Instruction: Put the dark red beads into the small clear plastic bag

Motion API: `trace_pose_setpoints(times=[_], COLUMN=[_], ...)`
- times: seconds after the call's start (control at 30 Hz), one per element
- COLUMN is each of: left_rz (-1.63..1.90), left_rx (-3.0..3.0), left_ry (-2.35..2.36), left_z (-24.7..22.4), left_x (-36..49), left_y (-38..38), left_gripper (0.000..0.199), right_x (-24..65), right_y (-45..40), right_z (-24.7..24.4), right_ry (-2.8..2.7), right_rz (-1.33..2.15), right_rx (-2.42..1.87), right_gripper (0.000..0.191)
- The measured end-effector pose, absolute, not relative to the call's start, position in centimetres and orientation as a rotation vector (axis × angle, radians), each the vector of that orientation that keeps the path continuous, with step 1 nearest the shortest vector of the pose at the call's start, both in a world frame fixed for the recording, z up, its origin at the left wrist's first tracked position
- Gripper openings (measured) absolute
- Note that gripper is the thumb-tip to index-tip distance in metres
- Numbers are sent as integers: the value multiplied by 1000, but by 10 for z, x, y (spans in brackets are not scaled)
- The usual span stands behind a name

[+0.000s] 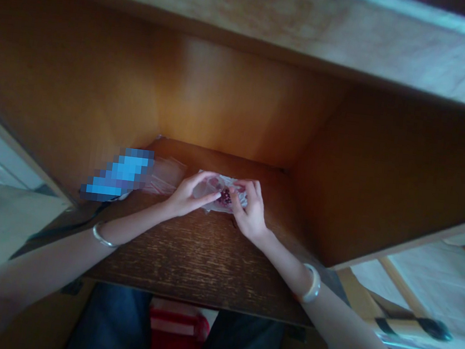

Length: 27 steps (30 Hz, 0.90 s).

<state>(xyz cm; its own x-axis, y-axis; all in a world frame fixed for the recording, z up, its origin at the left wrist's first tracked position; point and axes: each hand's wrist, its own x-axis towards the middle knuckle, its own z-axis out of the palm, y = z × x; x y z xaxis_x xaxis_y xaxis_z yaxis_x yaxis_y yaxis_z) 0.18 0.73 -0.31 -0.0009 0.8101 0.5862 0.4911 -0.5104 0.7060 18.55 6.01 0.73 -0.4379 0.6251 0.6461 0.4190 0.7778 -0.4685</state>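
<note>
Bag: the clear bag [210, 184] lies on the surface [190, 253], closer to the back edge than the front.
Beads: small dark red beads [225, 197] sit in the bag, between the hands.
Left hand: the left hand [191, 195] holds the bag's left side.
Right hand: the right hand [251, 210] holds its right side.
Blue thing: a blurry blue thing [126, 171] is by the left edge.

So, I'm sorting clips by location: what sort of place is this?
Most likely an indoor desk or cabinet nook, perhaps in a home: a worn wooden tabletop sits in front of a brown back panel, and the person's dark-trousered legs show below its edge.
</note>
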Motion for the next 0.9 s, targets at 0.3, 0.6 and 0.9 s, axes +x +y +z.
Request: trace_pose_setpoints(times=[0.3,0.6,0.9], left_rz=[1511,1510,1492], left_rx=[1827,1802,1901], left_ry=[1352,1331,1338], left_z=[-7,-5,-2], left_x=[-4,-4,-2], left_y=[10,10,7], left_gripper=[41,41,40], right_x=[196,196,196], right_y=[62,65,66], right_z=[2,-1,-3], right_ry=[-2757,-2664,-2085], right_rz=[-49,-71,253], right_rx=[-1073,-973,-718], right_gripper=[32,24,11])
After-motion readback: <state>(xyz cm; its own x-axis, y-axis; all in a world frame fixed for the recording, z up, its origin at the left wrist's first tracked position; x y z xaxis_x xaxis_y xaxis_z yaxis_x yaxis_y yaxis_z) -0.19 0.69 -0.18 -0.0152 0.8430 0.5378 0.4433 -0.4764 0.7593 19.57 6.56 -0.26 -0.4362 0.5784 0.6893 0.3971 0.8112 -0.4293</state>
